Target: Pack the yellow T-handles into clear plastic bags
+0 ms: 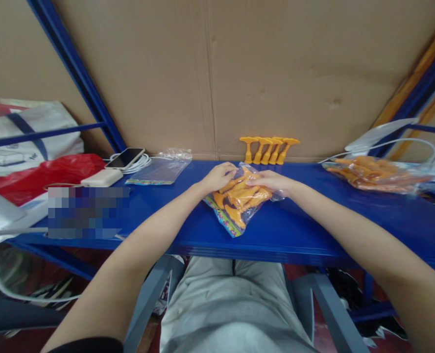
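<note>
A clear plastic bag (235, 201) full of orange plastic pieces rests on the blue tabletop, its coloured header strip facing my body. My left hand (220, 177) grips the bag's upper left side, fingers bent over it. On the opposite side, my right hand (271, 180) has hold of the bag with the thumb on top and the other fingers partly hidden by plastic. Just behind the hands, several orange T-shaped plastic pieces (267, 151) with ridged stems stand in a row against the cardboard wall.
Another clear bag of orange pieces (377, 174) lies at the right. To the left are a flat clear bag (160, 169), a phone (125, 158) on coiled white cable, a white power bank (102, 178) and a red plastic bag (70, 169). Blue frame posts (78, 73) flank the table.
</note>
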Motion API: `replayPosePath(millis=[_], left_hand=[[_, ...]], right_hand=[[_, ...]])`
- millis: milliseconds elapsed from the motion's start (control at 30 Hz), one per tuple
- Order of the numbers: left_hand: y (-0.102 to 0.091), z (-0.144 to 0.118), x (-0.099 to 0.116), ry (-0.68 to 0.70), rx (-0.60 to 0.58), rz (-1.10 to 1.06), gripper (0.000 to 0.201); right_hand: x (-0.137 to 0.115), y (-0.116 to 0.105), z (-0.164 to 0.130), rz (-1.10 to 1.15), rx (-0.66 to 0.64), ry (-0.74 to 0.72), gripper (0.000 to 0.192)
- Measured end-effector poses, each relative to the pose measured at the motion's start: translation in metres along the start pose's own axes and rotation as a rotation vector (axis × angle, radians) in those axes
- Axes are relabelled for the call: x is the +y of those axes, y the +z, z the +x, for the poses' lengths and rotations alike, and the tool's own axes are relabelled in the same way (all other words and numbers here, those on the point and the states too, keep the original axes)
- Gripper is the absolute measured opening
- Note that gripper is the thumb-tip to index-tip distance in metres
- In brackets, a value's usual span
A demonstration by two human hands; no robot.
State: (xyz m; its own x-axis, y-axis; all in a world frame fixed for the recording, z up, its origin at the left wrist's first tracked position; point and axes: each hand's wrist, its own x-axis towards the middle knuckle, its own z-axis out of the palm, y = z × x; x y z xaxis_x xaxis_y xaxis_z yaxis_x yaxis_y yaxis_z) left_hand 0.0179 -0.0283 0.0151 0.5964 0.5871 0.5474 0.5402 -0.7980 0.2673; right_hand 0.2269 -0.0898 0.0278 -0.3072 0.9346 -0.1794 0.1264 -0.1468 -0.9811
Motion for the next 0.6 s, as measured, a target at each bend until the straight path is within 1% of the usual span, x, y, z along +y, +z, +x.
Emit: replayPosePath(millis=[67, 167, 267, 333, 467, 533, 600], left_hand=[[-0.003, 0.000, -0.003, -0.035, 0.049, 0.022, 0.029], [-0.008, 0.000, -0.009, -0.112, 0.095, 0.071, 0.030], [-0.011, -0.001, -0.018, -0.195, 0.112, 0.132, 0.031], [-0.012, -0.002, -0.022, -0.229, 0.107, 0.167, 0.031], [-0.012, -0.004, -0.025, -0.247, 0.065, 0.191, 0.031], [-0.011, -0.005, -0.025, -0.244, 0.041, 0.194, 0.031], [-0.009, -0.005, -0.024, -0.235, 0.023, 0.201, 0.032]], right_hand=[[-0.005, -0.003, -0.003, 0.042, 0.013, -0.019, 0.023], [-0.013, -0.015, -0.007, 0.078, 0.065, -0.043, 0.023], [-0.022, -0.032, -0.011, 0.057, 0.166, -0.085, 0.024], [-0.029, -0.044, -0.015, 0.005, 0.247, -0.134, 0.027], [-0.044, -0.072, -0.022, -0.104, 0.469, -0.263, 0.036], [-0.050, -0.087, -0.027, -0.055, 0.616, -0.340, 0.038], [-0.054, -0.101, -0.034, 0.059, 0.767, -0.414, 0.038]])
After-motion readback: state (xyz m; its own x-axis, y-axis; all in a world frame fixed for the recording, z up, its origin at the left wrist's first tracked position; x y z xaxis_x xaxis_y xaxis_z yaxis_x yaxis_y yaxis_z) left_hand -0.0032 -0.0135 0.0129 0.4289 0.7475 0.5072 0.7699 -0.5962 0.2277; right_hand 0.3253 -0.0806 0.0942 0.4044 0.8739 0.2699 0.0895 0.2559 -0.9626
